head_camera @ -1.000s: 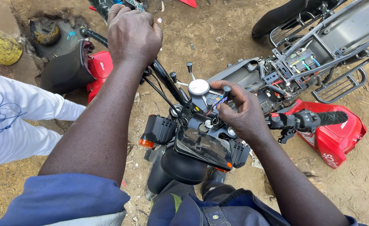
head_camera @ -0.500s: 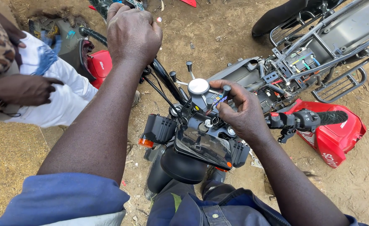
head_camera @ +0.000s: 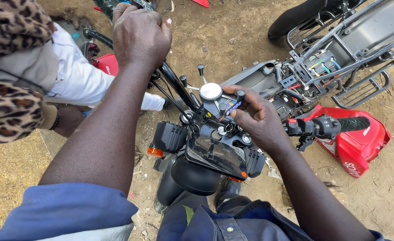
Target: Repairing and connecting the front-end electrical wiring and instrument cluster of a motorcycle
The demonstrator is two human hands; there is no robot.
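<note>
At centre, on bare dirt: motorcycle front end, seen from above. Handlebar (head_camera: 179,87) running from 11 o'clock to 3 o'clock. Left hand (head_camera: 139,33) at 12 o'clock, closed tight in a fist around the left bar end, knuckles up. Right hand (head_camera: 255,118) just right of centre, fingers curled down onto the clamp (head_camera: 221,111) at the bar's middle, thumb and forefinger pinched on something small there; what exactly is held, cannot tell. Round chrome cap (head_camera: 210,91) just above that hand, at 12 o'clock from it. Dash panel (head_camera: 217,156) below, at 6 o'clock, with headlight (head_camera: 194,176) under it and orange indicator (head_camera: 154,151) at 9 o'clock. Right grip (head_camera: 355,123) at 3 o'clock, untouched, lying over a red fairing (head_camera: 355,147). Bare frame (head_camera: 339,58) with wiring at 2 o'clock. Second person (head_camera: 22,76) at 10 o'clock, leopard-print top, white sleeve, close beside the left arm.
</note>
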